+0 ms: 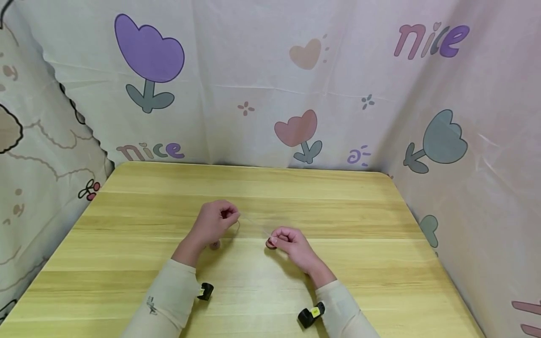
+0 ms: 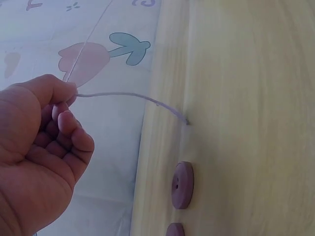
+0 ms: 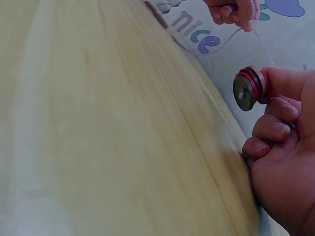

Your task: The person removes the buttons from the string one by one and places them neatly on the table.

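My left hand (image 1: pixel 214 221) pinches a thin pale cord (image 2: pixel 123 94) between thumb and forefinger. One loose end of the cord curves out past the fingertips, seen in the left wrist view. From there the cord stretches across to my right hand (image 1: pixel 297 249), a little lower on the right. That hand pinches a small stack of round buttons (image 3: pixel 250 88), with a dark grey-green one at the front and red ones behind. Where the cord passes into the stack is hidden by the fingers. Both hands are above the wooden table (image 1: pixel 253 291).
A mauve button (image 2: pixel 183 186) with holes lies on the table beneath my left wrist, and part of a second mauve button (image 2: pixel 175 229) shows close by. A printed cloth (image 1: pixel 236 61) hangs behind the table's far edge.
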Motion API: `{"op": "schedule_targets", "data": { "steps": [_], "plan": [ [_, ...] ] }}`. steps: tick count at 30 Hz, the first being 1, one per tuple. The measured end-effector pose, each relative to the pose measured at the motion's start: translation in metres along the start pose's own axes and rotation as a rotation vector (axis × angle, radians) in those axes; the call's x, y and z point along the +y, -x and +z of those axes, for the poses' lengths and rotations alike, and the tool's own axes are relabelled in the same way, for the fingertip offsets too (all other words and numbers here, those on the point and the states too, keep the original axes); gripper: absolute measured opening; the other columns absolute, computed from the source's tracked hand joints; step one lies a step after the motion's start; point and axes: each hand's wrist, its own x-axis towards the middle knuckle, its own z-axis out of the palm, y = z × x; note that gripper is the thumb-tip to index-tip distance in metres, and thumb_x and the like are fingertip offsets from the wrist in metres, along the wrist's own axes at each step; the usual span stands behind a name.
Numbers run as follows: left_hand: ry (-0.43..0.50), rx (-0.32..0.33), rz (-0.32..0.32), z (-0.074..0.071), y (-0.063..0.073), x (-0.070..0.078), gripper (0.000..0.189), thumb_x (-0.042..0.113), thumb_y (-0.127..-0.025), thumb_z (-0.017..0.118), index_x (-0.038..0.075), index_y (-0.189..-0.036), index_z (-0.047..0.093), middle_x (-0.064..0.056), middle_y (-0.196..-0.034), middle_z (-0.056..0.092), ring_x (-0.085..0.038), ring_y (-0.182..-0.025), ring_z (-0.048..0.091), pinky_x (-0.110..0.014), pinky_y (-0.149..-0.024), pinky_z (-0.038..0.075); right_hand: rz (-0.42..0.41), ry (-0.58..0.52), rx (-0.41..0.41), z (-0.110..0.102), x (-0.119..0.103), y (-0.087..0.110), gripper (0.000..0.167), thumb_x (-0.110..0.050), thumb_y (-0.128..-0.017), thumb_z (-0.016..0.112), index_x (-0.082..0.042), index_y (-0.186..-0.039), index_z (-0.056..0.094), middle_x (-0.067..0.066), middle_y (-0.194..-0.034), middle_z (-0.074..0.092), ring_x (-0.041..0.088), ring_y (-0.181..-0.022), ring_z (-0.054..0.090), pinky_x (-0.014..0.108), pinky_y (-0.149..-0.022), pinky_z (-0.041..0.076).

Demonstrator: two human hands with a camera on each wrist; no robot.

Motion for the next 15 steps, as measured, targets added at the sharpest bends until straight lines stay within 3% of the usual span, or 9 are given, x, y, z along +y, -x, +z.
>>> {"op": "schedule_targets", "data": {
  "steps": [5,11,15],
  "plan": [
    [0.008,0.005,-0.025,-0.0008,0.0008,-0.0005,0.009,0.007,-0.093,0.068,0.008,-0.083,0.069,0.001,-0.072,0.055,-0.018,-0.066,0.050,-0.033,-0.061,0.044,-0.008,0.035,-0.050,0.0005,-0.0038,0.0010,0.016,-0.008,-0.100,0.060,0.007,-0.103,0.059,0.014,-0.098,0.063,0.027,-0.093,0.060,0.037,-0.087,0.049],
    [0.006,0.033,-0.020,-0.0018,0.0009,0.0001,0.012,0.006,-0.092,0.069,0.011,-0.081,0.068,0.000,-0.072,0.055,-0.018,-0.066,0.050,-0.033,-0.062,0.044,-0.037,0.169,-0.115,-0.0003,-0.0041,0.0019,0.016,0.003,-0.094,0.065,-0.001,-0.108,0.059,0.020,-0.104,0.061,0.019,-0.081,0.053,0.027,-0.072,0.044],
    [0.012,0.033,-0.027,-0.0025,0.0015,0.0000,0.011,0.007,-0.092,0.070,0.010,-0.082,0.068,0.000,-0.073,0.056,-0.018,-0.067,0.051,-0.033,-0.062,0.044,-0.054,0.194,-0.131,-0.0009,-0.0025,0.0011,0.019,0.008,-0.094,0.063,0.001,-0.111,0.056,0.023,-0.108,0.061,0.019,-0.083,0.055,0.027,-0.071,0.045]
  ]
}}
